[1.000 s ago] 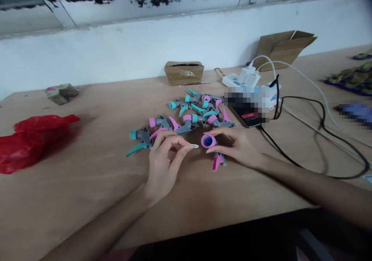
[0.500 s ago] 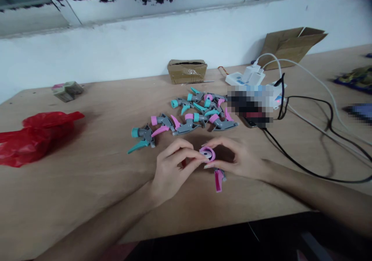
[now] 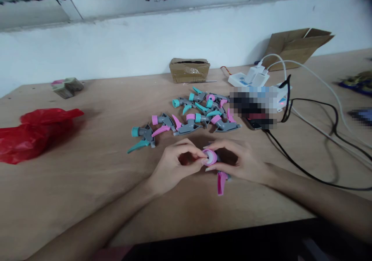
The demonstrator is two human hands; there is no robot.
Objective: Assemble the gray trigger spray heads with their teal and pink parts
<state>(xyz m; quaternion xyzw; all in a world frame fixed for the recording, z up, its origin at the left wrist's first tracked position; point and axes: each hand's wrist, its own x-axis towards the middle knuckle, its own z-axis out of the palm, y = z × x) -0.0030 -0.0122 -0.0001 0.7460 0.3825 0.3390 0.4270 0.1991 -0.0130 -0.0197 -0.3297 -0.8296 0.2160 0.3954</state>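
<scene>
My right hand grips a grey spray trigger head with a pink cap and a pink lever that hangs down toward the table. My left hand is curled, its fingertips pinched against the open end of the pink cap. A small white piece seems to sit in the cap's mouth. Just beyond my hands lies a pile of several more trigger heads, grey with pink or teal caps and levers. One teal-levered head lies apart at the left of the pile.
A wooden table carries a red plastic bag at left, a small cardboard box by the wall, an open carton at back right, a white power strip and black and white cables running right.
My left hand closed in from a little apart until its fingertips pinch onto the pink cap's mouth. Both hands drew slightly nearer to me with the trigger head.
</scene>
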